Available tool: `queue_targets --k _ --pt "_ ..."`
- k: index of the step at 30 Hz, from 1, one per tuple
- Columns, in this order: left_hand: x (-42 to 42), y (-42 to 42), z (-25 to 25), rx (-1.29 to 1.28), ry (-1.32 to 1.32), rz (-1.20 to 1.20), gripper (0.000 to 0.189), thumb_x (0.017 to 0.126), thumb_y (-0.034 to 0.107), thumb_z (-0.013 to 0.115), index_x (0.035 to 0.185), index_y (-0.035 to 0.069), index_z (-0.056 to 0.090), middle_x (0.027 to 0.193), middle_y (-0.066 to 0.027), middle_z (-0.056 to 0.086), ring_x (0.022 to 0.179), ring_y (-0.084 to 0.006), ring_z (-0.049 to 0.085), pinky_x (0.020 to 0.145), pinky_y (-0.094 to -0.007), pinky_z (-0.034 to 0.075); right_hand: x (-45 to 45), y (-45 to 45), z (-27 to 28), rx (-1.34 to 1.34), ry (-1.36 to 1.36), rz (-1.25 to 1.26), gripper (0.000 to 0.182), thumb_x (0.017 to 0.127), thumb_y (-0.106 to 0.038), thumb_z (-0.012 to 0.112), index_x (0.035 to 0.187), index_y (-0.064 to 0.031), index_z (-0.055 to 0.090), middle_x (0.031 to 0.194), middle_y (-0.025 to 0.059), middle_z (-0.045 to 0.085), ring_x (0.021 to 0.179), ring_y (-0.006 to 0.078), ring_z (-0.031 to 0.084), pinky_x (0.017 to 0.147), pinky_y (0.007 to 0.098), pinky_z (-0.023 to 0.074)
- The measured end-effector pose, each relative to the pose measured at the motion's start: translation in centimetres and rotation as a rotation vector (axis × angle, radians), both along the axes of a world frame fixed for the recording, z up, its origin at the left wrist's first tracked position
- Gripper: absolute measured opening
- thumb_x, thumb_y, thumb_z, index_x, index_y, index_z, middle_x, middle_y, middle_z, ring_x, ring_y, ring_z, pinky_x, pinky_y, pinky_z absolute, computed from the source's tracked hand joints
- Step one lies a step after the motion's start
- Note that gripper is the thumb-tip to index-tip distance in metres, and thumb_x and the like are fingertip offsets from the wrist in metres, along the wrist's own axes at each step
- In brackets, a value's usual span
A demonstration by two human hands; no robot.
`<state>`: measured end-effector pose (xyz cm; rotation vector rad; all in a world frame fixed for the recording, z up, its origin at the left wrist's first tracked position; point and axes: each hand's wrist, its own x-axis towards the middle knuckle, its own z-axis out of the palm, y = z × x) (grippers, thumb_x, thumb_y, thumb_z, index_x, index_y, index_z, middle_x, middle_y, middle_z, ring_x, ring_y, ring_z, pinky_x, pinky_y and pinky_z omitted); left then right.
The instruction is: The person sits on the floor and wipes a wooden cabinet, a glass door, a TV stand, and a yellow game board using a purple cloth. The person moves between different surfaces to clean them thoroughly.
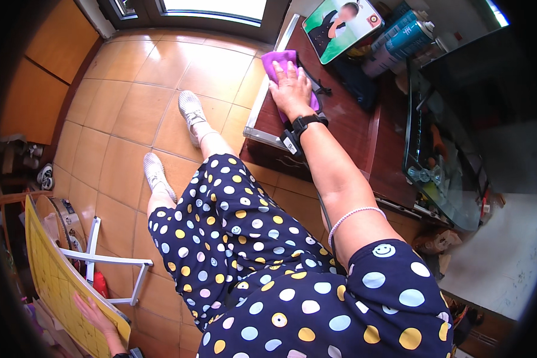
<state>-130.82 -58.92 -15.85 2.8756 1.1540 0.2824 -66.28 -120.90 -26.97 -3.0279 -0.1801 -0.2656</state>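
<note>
My right hand [291, 89] lies palm down, fingers apart, on a purple cloth [281, 59] with dark edging. The cloth rests on the dark red wooden cabinet top [344, 121], by its metal-trimmed edge. A black strap with a small device is around that wrist. At the lower left, my left hand [94, 315] rests flat with spread fingers on the yellow top of a folding table [62, 286], which stands tilted. A framed photo of a person [326, 36] and spray cans [400, 47] stand beyond the cloth.
A glass shelf [447, 192] and a dark screen [487, 103] stand at the right. White folding legs [103, 257] extend over the tiled floor [129, 107]. Shoes [46, 176] lie at the left, near wooden cabinet doors [40, 98]. A glazed door [210, 13] is ahead.
</note>
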Motion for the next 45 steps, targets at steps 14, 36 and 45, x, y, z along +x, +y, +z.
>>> queue_targets --k 14,36,45 --pt "-0.6 1.4 -1.1 0.106 0.067 -0.022 0.066 0.113 0.049 0.042 0.164 0.008 0.038 0.17 -0.0224 0.034 0.158 -0.0396 0.028 0.129 -0.05 0.021 -10.7 -14.2 0.5 0.052 -0.087 -0.512 0.063 0.102 -0.046 0.062 0.16 -0.0331 0.044 0.168 0.0099 0.04 0.151 0.0429 0.038 0.119 0.0591 0.0355" --pt "0.7 1.1 -1.4 0.096 0.084 0.058 0.069 0.111 0.055 0.043 0.164 0.012 0.039 0.171 -0.0194 0.034 0.158 -0.0401 0.027 0.128 -0.0512 0.022 -16.7 -5.6 1.9 0.122 -0.127 0.124 0.057 0.095 -0.035 0.071 0.15 -0.0299 0.058 0.157 0.009 0.054 0.137 0.0363 0.051 0.114 0.0506 0.0412" --pt "1.0 2.3 -2.2 0.094 0.085 0.068 0.07 0.111 0.057 0.041 0.165 0.012 0.038 0.17 -0.0169 0.035 0.156 -0.0393 0.03 0.128 -0.0501 0.023 -22.6 -10.8 11.1 0.322 0.169 0.242 0.05 0.09 -0.019 0.072 0.139 -0.0258 0.068 0.135 0.0087 0.066 0.115 0.0355 0.06 0.102 0.0457 0.0532"
